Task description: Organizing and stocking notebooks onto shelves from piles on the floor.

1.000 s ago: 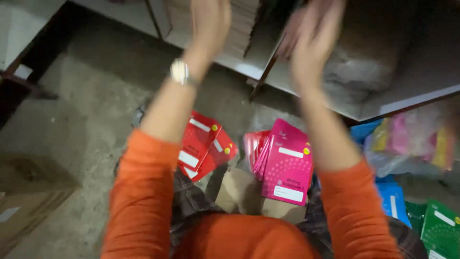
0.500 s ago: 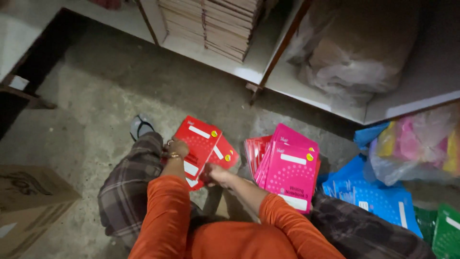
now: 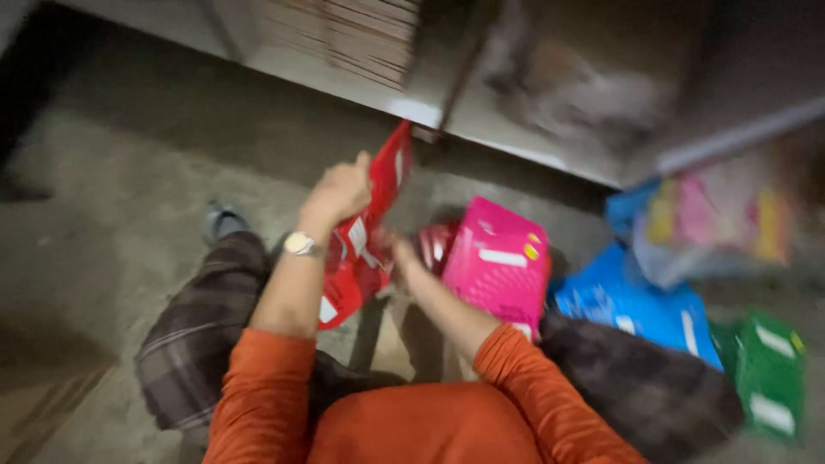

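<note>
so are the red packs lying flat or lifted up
Lifted up. The left hand grips the red packs from above, tilted on end, clear of the floor.

I think I am looking into a small shop's back room or a store for school paper goods. There is a low shelf [image 3: 481, 129] with a tall stack of books [image 3: 344, 39] on it, and wrapped bundles [image 3: 567, 94] sit in the next part of the shelf. On the bare gray floor [image 3: 112, 198] I see packs of the same notebooks in red [image 3: 361, 249], pink [image 3: 498, 266], blue [image 3: 636, 305] and green [image 3: 769, 374], like goods kept to sell.
</note>
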